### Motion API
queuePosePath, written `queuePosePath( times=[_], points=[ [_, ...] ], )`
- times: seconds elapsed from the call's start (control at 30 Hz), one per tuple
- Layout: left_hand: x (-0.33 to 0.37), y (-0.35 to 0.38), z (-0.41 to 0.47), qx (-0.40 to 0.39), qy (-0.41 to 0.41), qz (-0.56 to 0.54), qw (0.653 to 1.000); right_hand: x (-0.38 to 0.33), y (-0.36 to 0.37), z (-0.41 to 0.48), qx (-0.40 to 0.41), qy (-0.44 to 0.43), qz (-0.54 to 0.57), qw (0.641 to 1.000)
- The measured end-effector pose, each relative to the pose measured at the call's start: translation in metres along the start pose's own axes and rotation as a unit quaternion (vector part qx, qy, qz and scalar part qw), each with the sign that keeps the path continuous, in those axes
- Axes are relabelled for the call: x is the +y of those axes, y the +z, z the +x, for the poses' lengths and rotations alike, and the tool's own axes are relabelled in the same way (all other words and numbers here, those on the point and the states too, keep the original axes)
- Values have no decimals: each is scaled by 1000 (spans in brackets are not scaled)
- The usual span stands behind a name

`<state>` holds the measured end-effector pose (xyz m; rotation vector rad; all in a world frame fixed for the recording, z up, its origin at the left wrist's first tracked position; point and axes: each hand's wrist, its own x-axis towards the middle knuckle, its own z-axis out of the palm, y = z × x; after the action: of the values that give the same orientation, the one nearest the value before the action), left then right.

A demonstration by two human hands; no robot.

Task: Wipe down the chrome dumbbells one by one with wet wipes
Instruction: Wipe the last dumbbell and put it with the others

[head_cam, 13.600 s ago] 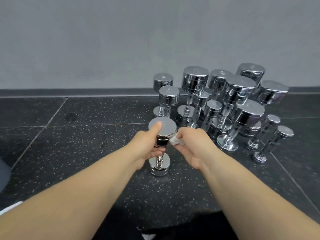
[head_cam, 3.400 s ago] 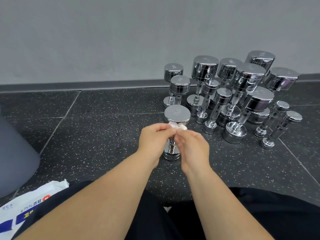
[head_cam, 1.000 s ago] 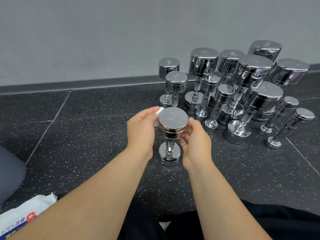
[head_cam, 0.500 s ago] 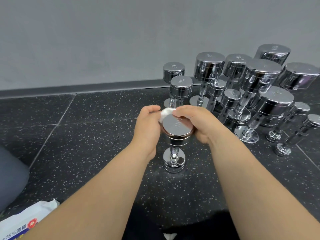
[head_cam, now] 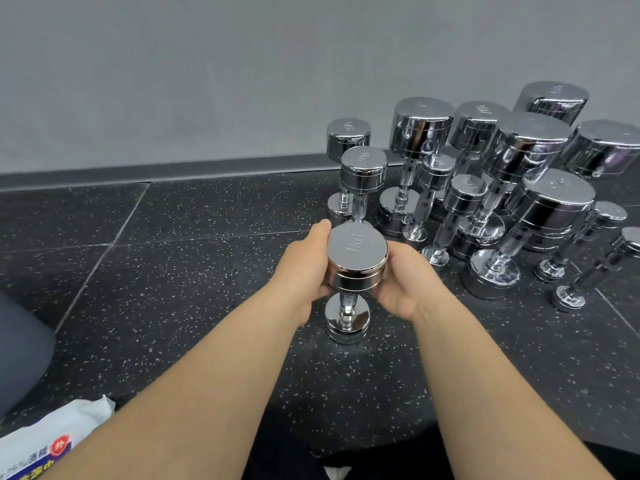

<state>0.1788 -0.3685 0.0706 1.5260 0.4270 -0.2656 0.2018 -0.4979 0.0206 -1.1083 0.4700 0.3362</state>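
A small chrome dumbbell (head_cam: 356, 252) stands upright on the dark speckled floor, its flat top marked 1KG facing me. My left hand (head_cam: 304, 271) wraps the left side of its top head, thumb up along the rim. On the right side, my right hand (head_cam: 405, 278) cups the same head. The wet wipe does not show; it may be hidden inside a hand. The dumbbell's lower head (head_cam: 347, 322) rests on the floor between my wrists.
Several chrome dumbbells (head_cam: 498, 188) of different sizes stand and lean in a cluster at the back right, against the grey wall. A white pack of wet wipes (head_cam: 41, 445) lies at the bottom left. A grey rounded object (head_cam: 17, 351) sits at the left edge.
Half a second ago my right hand lay over the dumbbell's top with the white wipe showing. Now it has dropped to the head's right side and the wipe is out of sight.
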Motion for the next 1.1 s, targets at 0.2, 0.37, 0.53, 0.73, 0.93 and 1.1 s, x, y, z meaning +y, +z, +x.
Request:
queuePosePath(
  times=[0.2, 0.37, 0.53, 0.73, 0.93, 1.1],
  points=[
    [-2, -3, 1, -8, 7, 27, 1000, -16, -12, -23, 50, 7, 23, 998],
    [-2, -3, 0, -11, 8, 29, 999, -3, 11, -25, 29, -26, 59, 998],
    [-3, -3, 1, -5, 12, 34, 999, -5, 8, -29, 46, -24, 61, 997],
    [-3, -3, 2, -6, 6, 34, 999, -5, 2, -46, 141, -49, -39, 988],
    [-5, -3, 3, -1, 9, 38, 999, 8, 15, -66, 153, -24, 76, 985],
    [-5, -2, 3, -2, -1, 39, 999, 22, 22, -75, 162, -30, 50, 985]
  ],
)
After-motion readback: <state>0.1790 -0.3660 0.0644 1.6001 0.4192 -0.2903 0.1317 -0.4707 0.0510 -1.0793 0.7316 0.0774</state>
